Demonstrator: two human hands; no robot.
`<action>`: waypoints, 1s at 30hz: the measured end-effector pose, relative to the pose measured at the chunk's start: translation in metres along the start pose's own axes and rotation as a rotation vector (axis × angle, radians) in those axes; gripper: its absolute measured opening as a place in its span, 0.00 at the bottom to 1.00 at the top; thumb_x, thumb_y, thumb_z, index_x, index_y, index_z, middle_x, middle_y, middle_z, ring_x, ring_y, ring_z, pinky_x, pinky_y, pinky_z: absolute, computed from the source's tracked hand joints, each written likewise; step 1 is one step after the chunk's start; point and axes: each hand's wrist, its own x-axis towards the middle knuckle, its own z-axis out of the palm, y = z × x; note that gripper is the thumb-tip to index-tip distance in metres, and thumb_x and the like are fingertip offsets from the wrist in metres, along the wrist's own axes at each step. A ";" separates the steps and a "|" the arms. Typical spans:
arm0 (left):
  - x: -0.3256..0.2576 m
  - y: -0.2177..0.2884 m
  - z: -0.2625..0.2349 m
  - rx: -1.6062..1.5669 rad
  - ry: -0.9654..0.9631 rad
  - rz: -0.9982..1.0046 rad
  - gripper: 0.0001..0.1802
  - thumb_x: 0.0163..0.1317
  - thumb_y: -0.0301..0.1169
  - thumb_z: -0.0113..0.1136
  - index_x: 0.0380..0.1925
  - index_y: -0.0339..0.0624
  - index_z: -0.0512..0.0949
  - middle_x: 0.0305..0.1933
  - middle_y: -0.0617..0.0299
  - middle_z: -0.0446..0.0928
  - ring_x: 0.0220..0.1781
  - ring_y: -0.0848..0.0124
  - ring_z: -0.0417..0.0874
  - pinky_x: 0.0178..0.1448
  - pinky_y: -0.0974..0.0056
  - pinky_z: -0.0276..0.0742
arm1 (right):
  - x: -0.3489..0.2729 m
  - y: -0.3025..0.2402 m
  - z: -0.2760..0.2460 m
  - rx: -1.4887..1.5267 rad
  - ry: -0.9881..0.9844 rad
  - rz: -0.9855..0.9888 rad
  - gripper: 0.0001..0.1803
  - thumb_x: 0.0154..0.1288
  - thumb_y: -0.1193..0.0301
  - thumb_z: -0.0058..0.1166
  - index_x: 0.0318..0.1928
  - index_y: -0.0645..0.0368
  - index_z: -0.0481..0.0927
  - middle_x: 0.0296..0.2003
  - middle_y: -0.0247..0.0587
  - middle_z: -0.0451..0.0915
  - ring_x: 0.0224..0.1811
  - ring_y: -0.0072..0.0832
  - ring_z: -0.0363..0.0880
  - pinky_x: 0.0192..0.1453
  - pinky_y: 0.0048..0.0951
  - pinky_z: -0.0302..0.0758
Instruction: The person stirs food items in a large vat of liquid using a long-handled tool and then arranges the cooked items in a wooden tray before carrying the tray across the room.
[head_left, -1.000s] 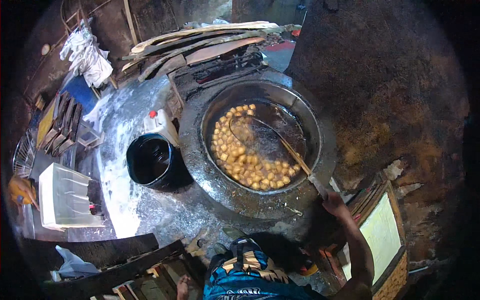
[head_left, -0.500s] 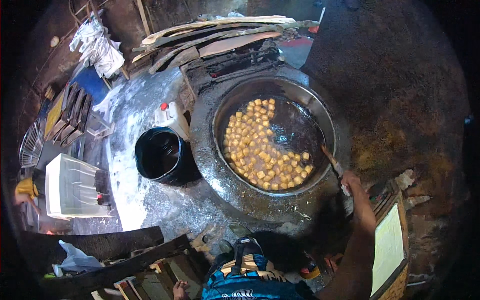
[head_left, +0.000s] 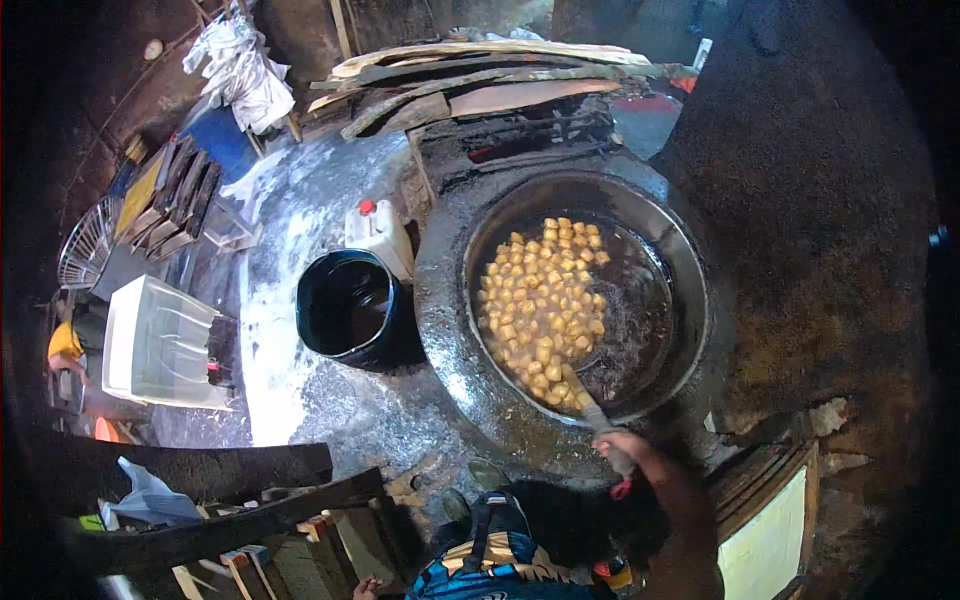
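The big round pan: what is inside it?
Inside the pan, golden pieces sit in dark liquid, mostly toward the left. The right hand holds a handle reaching among them; its far end cannot be seen, and pieces and liquid cover the bottom.

A round, dark masonry stove (head_left: 440, 270) carries the wide metal frying vat (head_left: 688, 290), sunk into its top. Left of the vat, the grey concrete floor (head_left: 330, 410), marked with whitish streaks, bears a black bucket (head_left: 388, 345) and a white, red-capped jerrycan (head_left: 378, 235). On the vat's near side, the wearer's feet (head_left: 487, 473) stand on the floor.
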 end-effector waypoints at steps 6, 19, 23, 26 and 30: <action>-0.004 0.015 0.030 0.287 0.006 0.097 0.25 0.64 0.40 0.48 0.59 0.43 0.61 0.51 0.49 0.70 0.53 0.57 0.72 0.55 0.50 0.70 | 0.093 -0.039 0.057 0.504 -0.131 -0.128 0.09 0.59 0.70 0.48 0.33 0.65 0.74 0.16 0.27 0.67 0.17 0.17 0.65 0.25 0.19 0.65; 0.000 0.076 0.043 0.487 -0.022 0.188 0.27 0.66 0.45 0.39 0.59 0.39 0.60 0.59 0.50 0.64 0.58 0.56 0.67 0.55 0.53 0.69 | 0.121 -0.043 -0.086 0.029 0.813 -0.456 0.12 0.41 0.70 0.59 0.28 0.65 0.77 0.25 0.45 0.79 0.28 0.33 0.79 0.30 0.33 0.74; -0.038 0.029 -0.003 0.269 0.143 0.065 0.26 0.65 0.43 0.42 0.58 0.38 0.62 0.56 0.51 0.67 0.55 0.58 0.69 0.53 0.54 0.70 | 0.095 -0.068 0.016 -0.353 1.179 -0.209 0.16 0.43 0.69 0.58 0.32 0.68 0.77 0.31 0.54 0.79 0.36 0.43 0.80 0.37 0.39 0.75; -0.046 0.003 -0.035 0.153 0.134 0.051 0.25 0.64 0.42 0.44 0.57 0.38 0.63 0.54 0.52 0.69 0.53 0.59 0.71 0.52 0.55 0.70 | 0.030 -0.081 0.064 -0.498 1.170 -0.187 0.18 0.48 0.71 0.55 0.40 0.70 0.74 0.38 0.60 0.76 0.45 0.50 0.75 0.47 0.43 0.73; -0.062 -0.036 -0.102 -0.290 -0.211 0.009 0.24 0.64 0.40 0.47 0.55 0.38 0.65 0.51 0.53 0.71 0.50 0.60 0.73 0.51 0.56 0.71 | -0.041 -0.058 0.111 -0.548 1.183 -0.119 0.22 0.50 0.71 0.54 0.46 0.70 0.70 0.42 0.61 0.73 0.46 0.52 0.74 0.48 0.45 0.72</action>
